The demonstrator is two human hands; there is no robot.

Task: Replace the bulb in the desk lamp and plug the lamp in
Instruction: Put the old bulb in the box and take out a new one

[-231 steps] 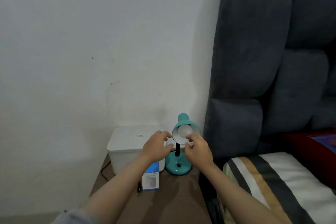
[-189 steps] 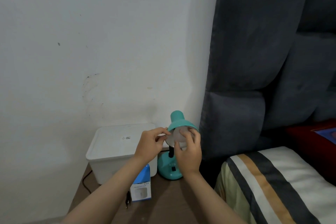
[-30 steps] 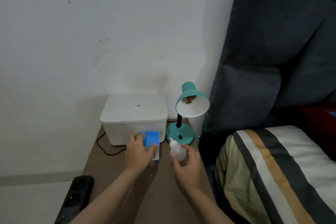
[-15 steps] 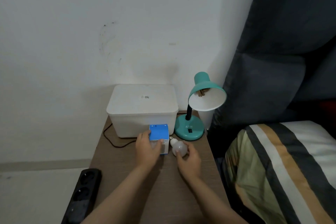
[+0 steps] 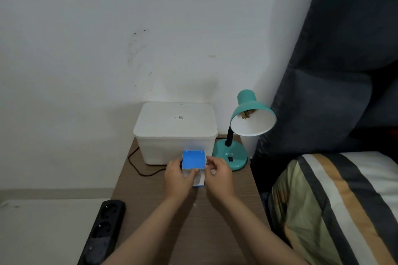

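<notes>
Old bulb gone from the right hand (image 5: 218, 175), both hands' fingers now grasping the blue bulb box (image 5: 193, 162) on the table (image 5: 150, 211); lamp (image 5: 247, 122) socket empty, new bulb next.

Dim, flat indoor light, soft shadows on the wall (image 5: 150, 28) — slight blur, wide-angle bending at the edges

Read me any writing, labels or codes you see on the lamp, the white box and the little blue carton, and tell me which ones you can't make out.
"ATN": raised letters on the teal lamp base.
White storage box lid: a small sticker with a square code and tiny print, too small to read.
Blue carton, held by the left hand and right hand: a line of small dark print on its white front, too blurred to read.
Black power strip: no text visible.
</notes>
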